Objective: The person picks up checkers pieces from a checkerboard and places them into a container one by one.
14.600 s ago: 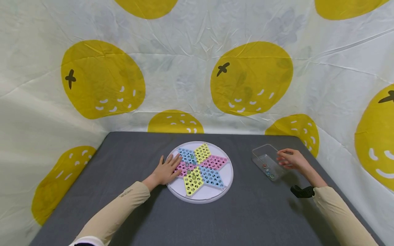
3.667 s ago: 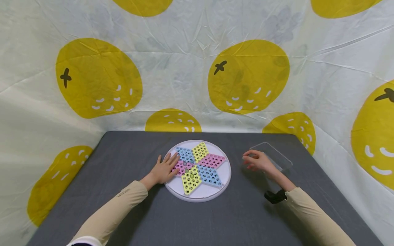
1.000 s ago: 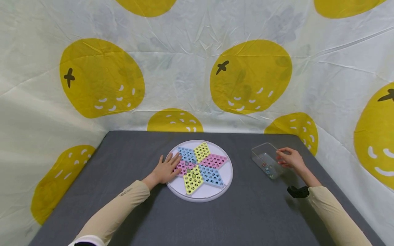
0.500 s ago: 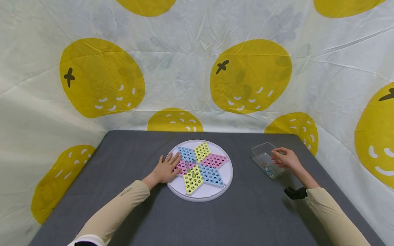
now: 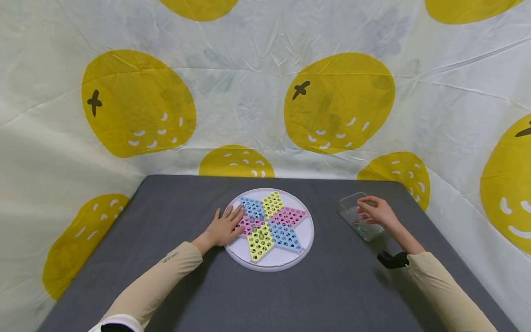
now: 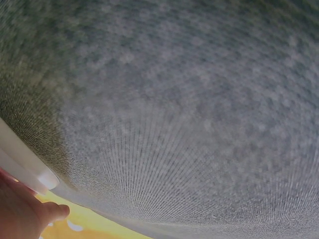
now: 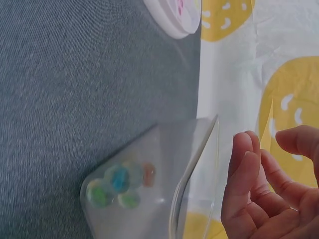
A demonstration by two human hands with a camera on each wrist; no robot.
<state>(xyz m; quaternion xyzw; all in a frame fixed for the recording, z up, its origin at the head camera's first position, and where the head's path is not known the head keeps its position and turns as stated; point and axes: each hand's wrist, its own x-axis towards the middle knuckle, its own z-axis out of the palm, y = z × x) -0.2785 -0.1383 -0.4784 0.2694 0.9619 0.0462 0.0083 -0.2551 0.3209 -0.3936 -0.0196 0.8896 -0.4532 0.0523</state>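
My left hand (image 5: 224,227) rests with spread fingers on the left side of a round white Chinese checkers board (image 5: 238,256). Part of the star pattern, in pink, blue and yellow, is under it. A few marbles (image 5: 261,235) sit in the board's holes. At the right stands a clear plastic box (image 5: 346,210), and several glass marbles (image 7: 119,178) lie on its bottom. My right hand (image 5: 378,213) hovers over the box's right rim. In the right wrist view its fingers are bent loosely, the thumb stands apart from them, and nothing shows between.
A dark grey cloth (image 5: 323,286) covers the table, with bare cloth between board and box. Behind and at the sides hangs a white curtain (image 5: 240,106) printed with yellow fruit. A black strap (image 5: 392,259) sits on my right wrist.
Earlier my right hand was left of the box, then at its right rim. Over the last second it moved left, further over the box. My left hand stayed on the board.
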